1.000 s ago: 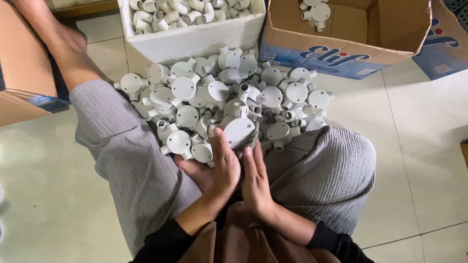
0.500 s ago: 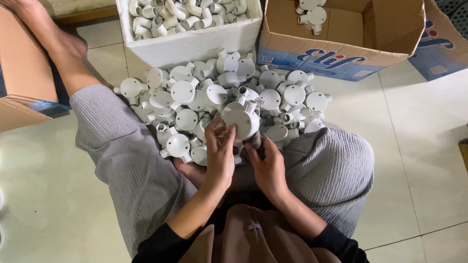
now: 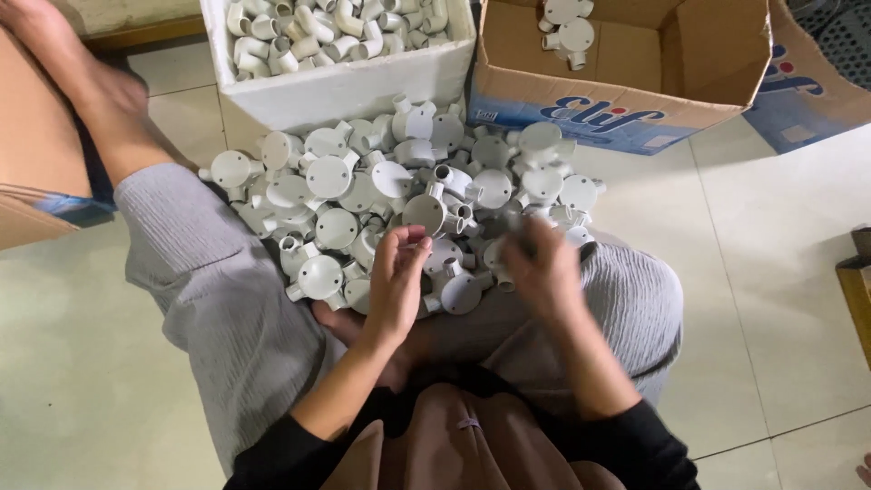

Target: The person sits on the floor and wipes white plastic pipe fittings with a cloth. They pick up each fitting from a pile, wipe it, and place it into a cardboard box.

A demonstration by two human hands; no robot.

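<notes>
I see my left hand [image 3: 396,283] raised over the heap, its fingertips [image 3: 413,241] pinched on a round grey plastic conduit junction box with short pipe outlets [image 3: 426,214], so that grip is closed on the box. The box is held just above the middle of the pile of matching grey plastic junction boxes [image 3: 336,195], which lies on the pale tiled floor [image 3: 771,272] between my knees.

My right hand [image 3: 543,270] is blurred and sits low at the right edge of the pile, over the fittings there. I cannot tell whether its grip is clenched or released, nor whether anything is in it.

My legs in grey ribbed trousers [image 3: 213,290] frame the heap on both sides.

Beyond the pile stands a white foam box [image 3: 349,86] filled with small grey plastic pipe pieces [image 3: 318,23]. Just beside it to the right is an open brown cardboard carton with a blue-printed side [image 3: 626,113], holding a few more grey junction boxes [image 3: 567,20] in one corner. Another cardboard box [image 3: 27,136] shows at the left edge, and a bare foot [image 3: 68,68] lies near it on the floor.
</notes>
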